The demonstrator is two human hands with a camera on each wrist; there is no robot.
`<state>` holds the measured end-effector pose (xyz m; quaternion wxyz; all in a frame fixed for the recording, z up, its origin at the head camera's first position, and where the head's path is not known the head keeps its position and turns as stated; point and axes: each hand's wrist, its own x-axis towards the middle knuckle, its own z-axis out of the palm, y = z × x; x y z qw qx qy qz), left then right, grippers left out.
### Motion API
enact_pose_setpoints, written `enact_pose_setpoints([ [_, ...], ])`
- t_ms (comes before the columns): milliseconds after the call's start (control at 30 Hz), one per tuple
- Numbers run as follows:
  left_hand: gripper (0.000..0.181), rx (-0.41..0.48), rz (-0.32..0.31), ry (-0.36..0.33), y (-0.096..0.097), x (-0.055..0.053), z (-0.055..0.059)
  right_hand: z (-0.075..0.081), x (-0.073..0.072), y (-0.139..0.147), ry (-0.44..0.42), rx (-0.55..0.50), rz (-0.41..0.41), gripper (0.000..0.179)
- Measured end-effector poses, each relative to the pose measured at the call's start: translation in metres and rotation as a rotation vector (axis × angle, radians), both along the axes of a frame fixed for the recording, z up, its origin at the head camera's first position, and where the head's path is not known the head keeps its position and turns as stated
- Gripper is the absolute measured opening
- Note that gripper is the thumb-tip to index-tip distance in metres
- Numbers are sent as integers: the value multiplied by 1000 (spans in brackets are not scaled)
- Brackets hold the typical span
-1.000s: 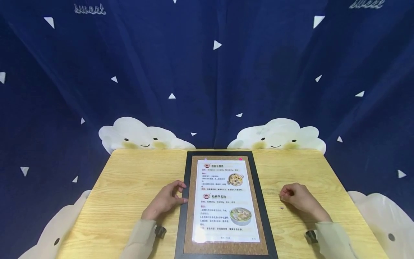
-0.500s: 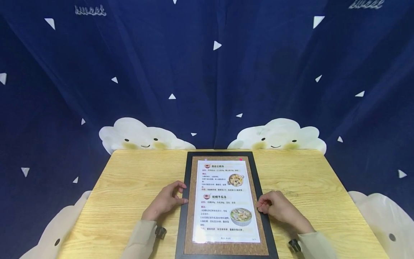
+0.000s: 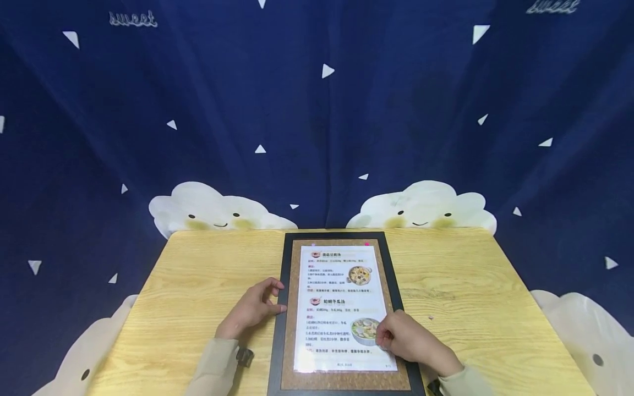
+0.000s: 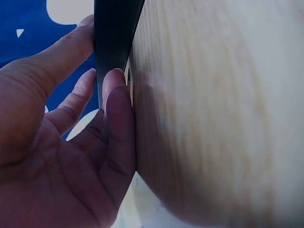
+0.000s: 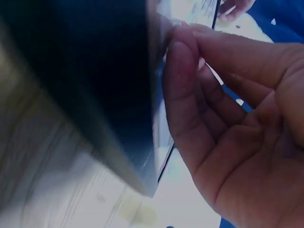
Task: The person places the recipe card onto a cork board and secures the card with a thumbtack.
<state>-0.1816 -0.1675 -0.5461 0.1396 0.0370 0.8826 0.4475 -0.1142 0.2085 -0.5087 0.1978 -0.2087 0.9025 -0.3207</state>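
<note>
"Dark-blue curtain fabric [image 3: 297, 110], printed with white triangles and smiling clouds, fills the background; before it stands a pale yellow wood-grain table [image 3: 208, 264]. What lies on it?"

"One upright-rectangular cork board with a black frame [image 3: 359, 381], lying flat in the middle, its far edge close to the table's far edge; on the cork lies a glossy white printed sheet [image 3: 342, 308] with Chinese text and two soup pictures, a pink pin [image 3: 367, 244] and a pale lilac pin [image 3: 313, 245] at its top edge."

"And the person's left hand [image 3: 252, 305]?"

"At the frame's left side; thumb and fingers are spread moderately apart, bent loosely, their tips touching the black edge; a light greyish sleeve [image 3: 213, 360] covers the arm, with a small dark device [image 3: 244, 357] at the wrist."

"Right hand [image 3: 408, 338]?"

"Over the board's lower right part, hiding the right rim of the lower soup picture [image 3: 364, 331]; the fingers are curled, thumb and fingertip brought narrowly together; something glints there in the right wrist view, but I cannot tell whether they pinch anything, nor whether they touch the sheet."

"Anything nearby?"

"Just one tiny greyish speck [image 3: 430, 317] on the table, right of the board; too small to identify."
</note>
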Motion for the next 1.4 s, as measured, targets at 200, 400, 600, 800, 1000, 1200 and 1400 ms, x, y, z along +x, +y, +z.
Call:
enact_pose_setpoints([
  [200, 44, -1, 15, -11, 0, -1, -1, 4, 13, -14, -59, 23, 47, 28],
  [400, 43, -6, 11, -4, 0, -1, -1, 6, 22, -18, -104, 7, 95, 29],
  [600, 44, 6, 17, -23, 0, -1, -2, 7, 25, -16, -146, 11, 111, 32],
  [800, 44, 3, 23, -27, 0, -2, -2, 6, 27, -13, -128, -4, 93, 32],
  [1000, 44, 4, 22, -24, 0, -2, -3, 6, 28, -13, -116, 7, 86, 30],
  [1200, 45, 12, 24, -27, -1, -2, -4, 5, 24, -8, -69, 22, 92, 29],
  [1400, 44, 7, 21, -13, -1, -1, -4, 1, 28, -11, -96, -58, 167, 29],
])
